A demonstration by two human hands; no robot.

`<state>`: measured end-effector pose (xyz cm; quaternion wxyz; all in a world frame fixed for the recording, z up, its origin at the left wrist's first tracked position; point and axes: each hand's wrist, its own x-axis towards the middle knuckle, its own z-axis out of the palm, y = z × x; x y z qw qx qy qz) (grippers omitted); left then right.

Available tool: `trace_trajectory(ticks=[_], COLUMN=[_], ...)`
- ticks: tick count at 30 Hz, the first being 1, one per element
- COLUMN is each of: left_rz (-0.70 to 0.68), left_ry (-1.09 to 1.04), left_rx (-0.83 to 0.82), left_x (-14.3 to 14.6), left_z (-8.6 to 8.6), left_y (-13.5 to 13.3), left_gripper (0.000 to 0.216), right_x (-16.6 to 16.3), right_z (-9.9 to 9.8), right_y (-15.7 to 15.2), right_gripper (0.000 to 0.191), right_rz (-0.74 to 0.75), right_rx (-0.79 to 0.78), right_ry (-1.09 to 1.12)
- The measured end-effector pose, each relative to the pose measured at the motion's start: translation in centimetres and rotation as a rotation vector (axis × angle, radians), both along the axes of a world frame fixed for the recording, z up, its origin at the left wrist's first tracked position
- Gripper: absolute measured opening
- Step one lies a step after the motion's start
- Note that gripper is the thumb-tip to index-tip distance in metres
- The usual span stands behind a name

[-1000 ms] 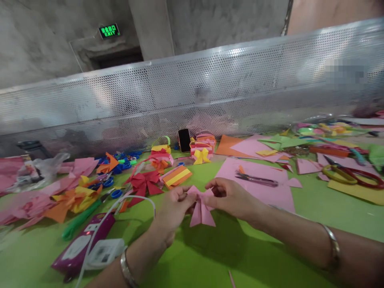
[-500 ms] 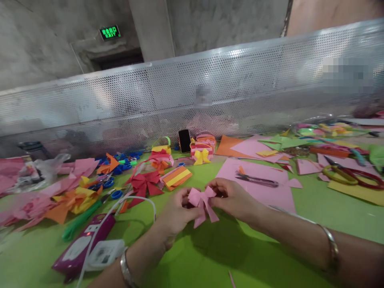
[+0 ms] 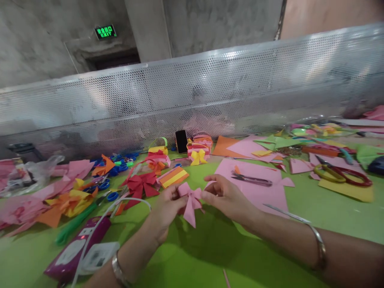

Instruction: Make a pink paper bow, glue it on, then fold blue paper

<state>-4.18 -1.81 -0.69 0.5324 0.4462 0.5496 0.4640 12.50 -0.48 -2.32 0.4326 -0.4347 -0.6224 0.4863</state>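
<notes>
A pink paper bow with hanging tails is pinched in my left hand, with the thumb in front and the fingers partly hidden behind it. At the bow's right edge my right hand has its fingers curled and thumb close to the paper. A bit of pink paper shows between those fingers. Behind my hands lies an orange and yellow striped paper piece. Left of it is a red paper bow. To the right, a craft knife rests on a pink sheet.
Scissors lie at the right on yellow paper. A purple power strip with a white cable sits at the left front. Small paper bags and a phone stand at the back before a perforated metal panel.
The pink bow has turned and shifted slightly left in my left hand. My right fingers have loosened their pinch at its right loop. The camera view has shifted slightly.
</notes>
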Motion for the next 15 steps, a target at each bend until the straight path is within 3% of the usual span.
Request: trace_trajectory(ticks=[3,6,8,12,15], left_rz=[0.037,0.027,0.011,0.010,0.049], left_ry=[-0.001,0.005,0.030,0.165,0.154], left_rx=[-0.032,-0.012,0.014,0.015,-0.004], left_x=[-0.1,-0.3,-0.7,-1.7,-1.8], left_z=[0.4,0.6,0.6,0.5,0.5], left_y=[0.0,0.0,0.2,1.0,1.7], left_gripper=[0.046,0.070,0.064,0.027,0.015], right_x=[0.2,0.1,-0.2,-0.5,0.2], right_z=[0.2,0.2,0.0,0.2,2.5], right_y=[0.1,-0.1,-0.3,-0.1,0.1], right_gripper=[0.012,0.014,0.013,0.016,0.027], right_rz=[-0.063,0.053,0.080,0.087,0.105], right_rx=[0.058,0.037,0.032,-0.004,-0.005], right_ry=[-0.010,0.050,0.060,0.010,0.044])
